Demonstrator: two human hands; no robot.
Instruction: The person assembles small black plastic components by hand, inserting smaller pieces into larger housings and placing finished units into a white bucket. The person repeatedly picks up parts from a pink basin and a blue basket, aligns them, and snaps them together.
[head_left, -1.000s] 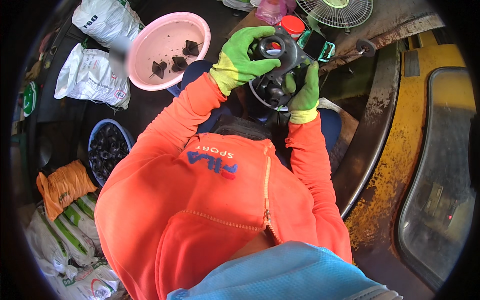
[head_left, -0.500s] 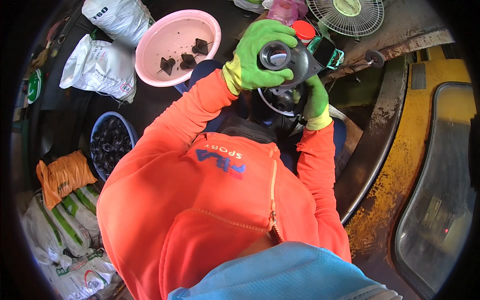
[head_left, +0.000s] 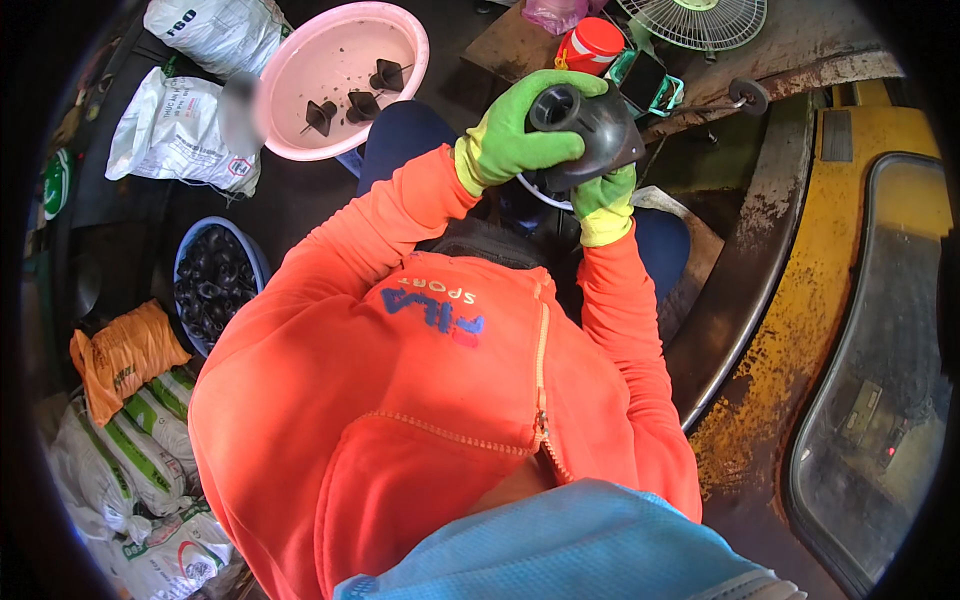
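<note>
Between my gloved hands I hold a black rubber boot (head_left: 608, 140) with a round collar at one end and a squarish flange at the other. My left hand (head_left: 518, 132), in a green and yellow glove, wraps around the collar from the left. Beneath the flange, my right hand (head_left: 606, 198) grips the part from below; some of its fingers are hidden behind it. Under both hands, the white rim of a bucket (head_left: 545, 192) shows between my knees, mostly covered by the part.
A pink basin (head_left: 330, 55) with three black funnel-like pieces stands ahead left. Further back left is a blue tub (head_left: 258, 262) of black parts. White sacks (head_left: 180, 125) and an orange bag (head_left: 130, 355) lie leftward. A red-lidded jug (head_left: 592, 45), fan (head_left: 700, 20) and yellow machine (head_left: 765, 430) are rightward.
The black rubber boot has tilted, showing more of its side. My right hand has shifted left and under it, covering more of the bucket. The view has shifted slightly.
</note>
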